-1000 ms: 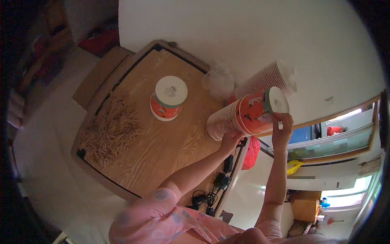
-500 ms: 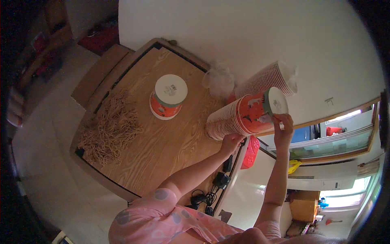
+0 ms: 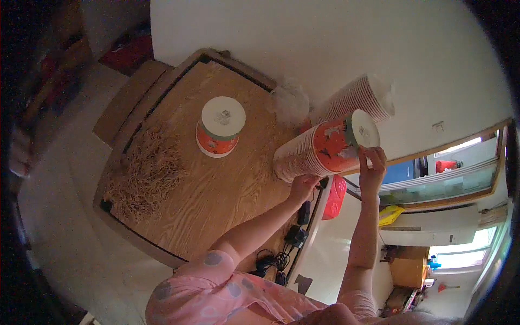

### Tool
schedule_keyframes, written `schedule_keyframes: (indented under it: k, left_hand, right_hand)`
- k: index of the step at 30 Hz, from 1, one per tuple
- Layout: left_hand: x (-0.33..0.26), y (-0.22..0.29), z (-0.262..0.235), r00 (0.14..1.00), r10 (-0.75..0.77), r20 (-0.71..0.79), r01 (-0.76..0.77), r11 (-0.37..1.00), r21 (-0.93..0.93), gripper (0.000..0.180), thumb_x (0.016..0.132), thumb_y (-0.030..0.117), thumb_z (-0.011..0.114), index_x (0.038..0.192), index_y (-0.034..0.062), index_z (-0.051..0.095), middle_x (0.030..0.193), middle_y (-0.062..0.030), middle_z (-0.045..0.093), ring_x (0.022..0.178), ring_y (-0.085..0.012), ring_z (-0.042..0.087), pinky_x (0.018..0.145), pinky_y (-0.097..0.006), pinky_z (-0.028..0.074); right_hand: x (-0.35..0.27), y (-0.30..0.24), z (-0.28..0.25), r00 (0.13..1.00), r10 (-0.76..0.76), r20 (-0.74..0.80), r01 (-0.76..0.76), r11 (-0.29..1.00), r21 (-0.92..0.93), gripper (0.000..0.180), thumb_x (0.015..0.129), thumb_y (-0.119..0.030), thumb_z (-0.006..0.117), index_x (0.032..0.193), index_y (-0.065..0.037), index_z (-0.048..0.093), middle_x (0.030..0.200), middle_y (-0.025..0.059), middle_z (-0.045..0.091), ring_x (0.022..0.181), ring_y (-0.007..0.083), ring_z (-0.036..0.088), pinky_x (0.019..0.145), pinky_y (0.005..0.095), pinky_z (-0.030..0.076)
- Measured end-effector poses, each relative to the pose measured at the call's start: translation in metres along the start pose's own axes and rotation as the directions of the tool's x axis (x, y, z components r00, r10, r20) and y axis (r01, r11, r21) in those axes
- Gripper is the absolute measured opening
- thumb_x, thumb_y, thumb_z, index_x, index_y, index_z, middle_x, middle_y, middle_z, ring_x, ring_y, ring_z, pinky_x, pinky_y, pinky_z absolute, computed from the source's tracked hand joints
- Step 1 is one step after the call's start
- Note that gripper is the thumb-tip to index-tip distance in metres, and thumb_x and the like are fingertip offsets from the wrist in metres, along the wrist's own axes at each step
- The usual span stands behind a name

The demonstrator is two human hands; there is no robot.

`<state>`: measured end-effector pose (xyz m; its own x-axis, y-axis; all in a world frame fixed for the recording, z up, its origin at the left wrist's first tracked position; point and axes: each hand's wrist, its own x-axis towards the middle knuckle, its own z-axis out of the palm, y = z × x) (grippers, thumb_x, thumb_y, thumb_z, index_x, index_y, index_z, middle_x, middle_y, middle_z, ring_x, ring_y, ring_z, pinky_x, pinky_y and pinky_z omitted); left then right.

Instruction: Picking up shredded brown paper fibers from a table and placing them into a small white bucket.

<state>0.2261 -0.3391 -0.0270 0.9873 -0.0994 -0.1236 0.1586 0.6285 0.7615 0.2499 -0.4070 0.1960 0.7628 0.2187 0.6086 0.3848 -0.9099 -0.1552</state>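
In the head view, a nested stack of paper tubs (image 3: 303, 154) is seen bottoms-up near the back right corner of the tabletop (image 3: 233, 189), close to the right edge, leaning in the fisheye. Its lower part is shown only as tightly packed pale rims; the top tub (image 3: 331, 145) is printed orange-red with small dark and pale figures, banded green around the base and capped by a round white bottom with a faint grey mark. The base edge of the top tub is touched by the right hand (image 3: 372, 163), fingers bent and bunched; whether it is pinched cannot be told. The left hand (image 3: 304, 186) is set low, fingers curled against the rims just under the top tub; its grip is partly hidden, cannot be told. A matching single tub (image 3: 219, 130) is stood upside down, well apart, toward the back left corner. A tangled brown stringy heap (image 3: 145, 179) is spread along the left edge. By the back edge, a crumpled clear bag (image 3: 290, 103) and a second stack (image 3: 349, 100), partly covered by clear plastic, are seen. Black cables and adapters (image 3: 279, 261) are bunched near the front right corner.
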Motion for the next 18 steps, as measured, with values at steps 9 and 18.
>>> schedule_keyframes:
  k: [9,18]
  left_hand:
    - [-0.01,0.012,0.003,0.999,-0.041,-0.03,0.045,0.99,0.13,0.025,0.079,0.026,0.058,0.071,0.0027,0.06,0.061,-0.0022,0.057,0.053,-0.0086,0.051,0.048,-0.022,0.041]
    - [-0.014,0.016,0.005,0.999,-0.015,0.045,0.012,0.998,0.062,0.013,0.079,0.014,0.058,0.072,0.0024,0.058,0.063,-0.0011,0.055,0.053,-0.0076,0.049,0.048,-0.021,0.039]
  right_hand:
    - [-0.015,-0.02,-0.001,0.984,-0.039,-0.173,0.026,0.997,-0.079,0.017,0.069,0.004,0.058,0.084,-0.004,0.059,0.08,0.0095,0.053,0.082,0.0235,0.051,0.073,0.0312,0.041]
    - [-0.134,0.026,0.062,0.951,0.158,0.265,-0.161,0.987,-0.009,0.021,0.07,0.003,0.049,0.088,-0.006,0.057,0.083,0.0096,0.055,0.082,0.0264,0.052,0.073,0.0381,0.039]
